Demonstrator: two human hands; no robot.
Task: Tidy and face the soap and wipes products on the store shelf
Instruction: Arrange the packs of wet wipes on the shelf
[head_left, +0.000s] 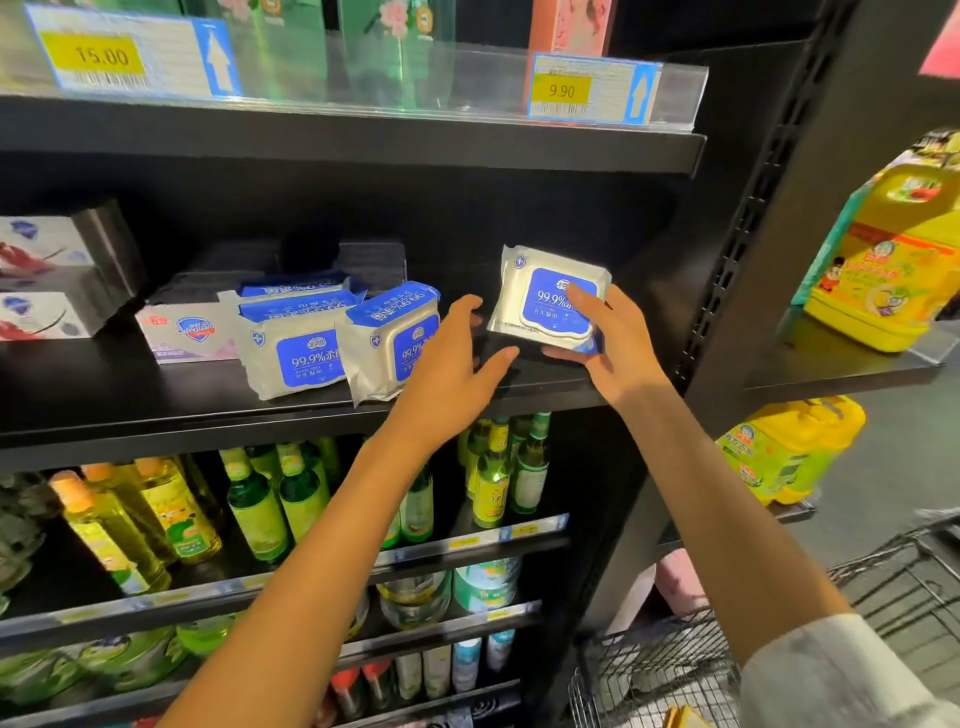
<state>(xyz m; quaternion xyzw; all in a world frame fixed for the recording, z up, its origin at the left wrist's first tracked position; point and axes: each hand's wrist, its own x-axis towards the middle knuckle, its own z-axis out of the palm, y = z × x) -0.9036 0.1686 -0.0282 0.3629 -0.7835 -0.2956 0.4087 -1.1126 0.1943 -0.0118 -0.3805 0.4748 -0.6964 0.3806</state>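
While the right hand (605, 345) holds one wipes pack (550, 296) upright at the right end of the black shelf (156, 395), fingers and thumb clamped on its face and underside, the left hand (452, 358) hovers just beside it, fingers spread and empty.
Best set the soft, crinkly foil pack down label-forward, near the front edge, beside the two leaning packs (343, 345); boxed soap (189, 332), stiff and square, lies further left.

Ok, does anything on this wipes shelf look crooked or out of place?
Yes. The two front wipes packs lean at different angles instead of facing squarely, and a Safeguard soap box lies flat beside them. The right hand holds another wipes pack tilted above the shelf.
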